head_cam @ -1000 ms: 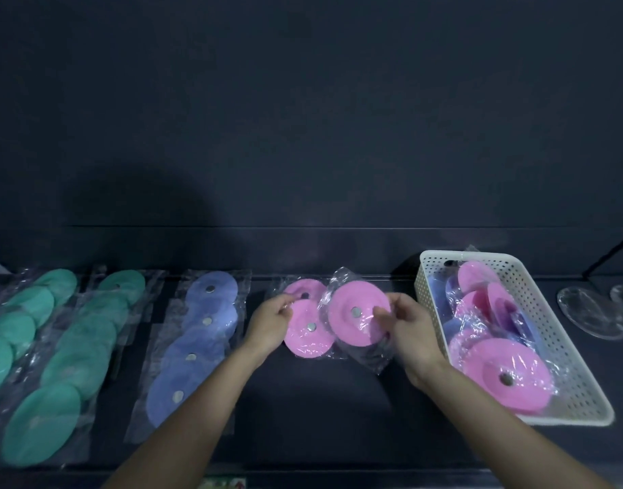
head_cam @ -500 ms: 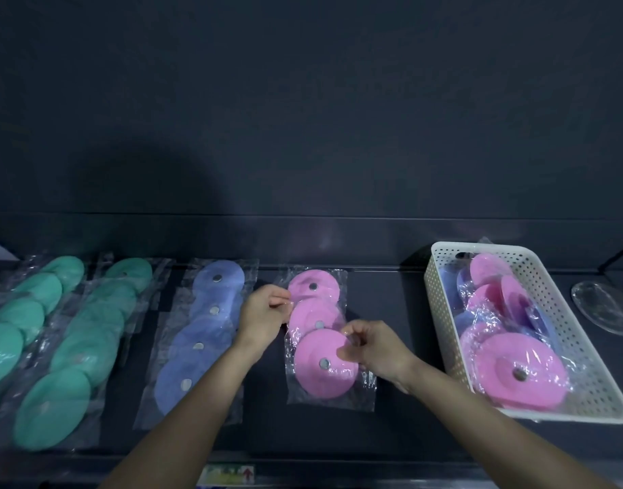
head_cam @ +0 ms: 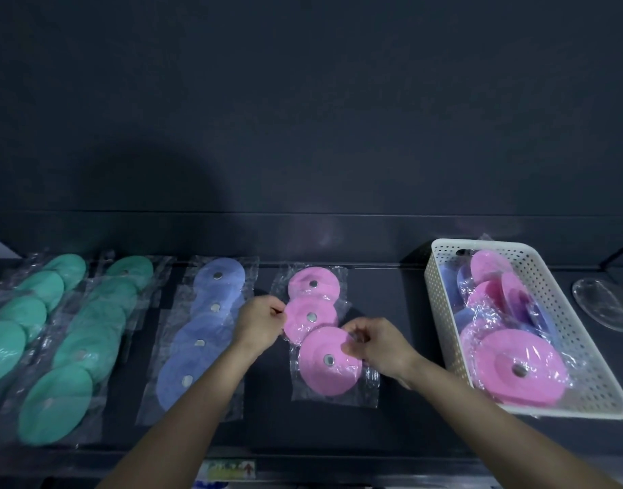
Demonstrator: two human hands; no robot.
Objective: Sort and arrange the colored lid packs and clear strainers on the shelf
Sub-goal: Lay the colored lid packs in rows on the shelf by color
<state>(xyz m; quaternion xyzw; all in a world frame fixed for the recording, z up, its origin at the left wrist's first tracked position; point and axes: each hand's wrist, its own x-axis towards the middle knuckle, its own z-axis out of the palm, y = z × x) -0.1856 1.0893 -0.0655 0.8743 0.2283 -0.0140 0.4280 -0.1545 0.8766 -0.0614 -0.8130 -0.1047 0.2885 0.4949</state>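
A pink lid pack [head_cam: 318,333] lies flat on the dark shelf [head_cam: 401,411], its three discs in a clear bag running front to back. My left hand [head_cam: 258,324] pinches the bag's left edge beside the middle disc. My right hand [head_cam: 377,344] pinches the right edge by the largest front disc. To the left lie a blue lid pack [head_cam: 204,330] and two green lid packs [head_cam: 87,347] [head_cam: 17,322]. A white perforated basket [head_cam: 581,361] on the right holds more pink and blue packs. Clear strainers [head_cam: 606,305] rest at the far right.
A dark back wall rises behind the shelf. A small label [head_cam: 228,470] sticks to the shelf's front lip. Bare dark shelf shows between the pink pack and the basket.
The pink pack went from held up and folded between both hands to lying flat on the shelf right of the blue pack. Both hands stay on its edges.
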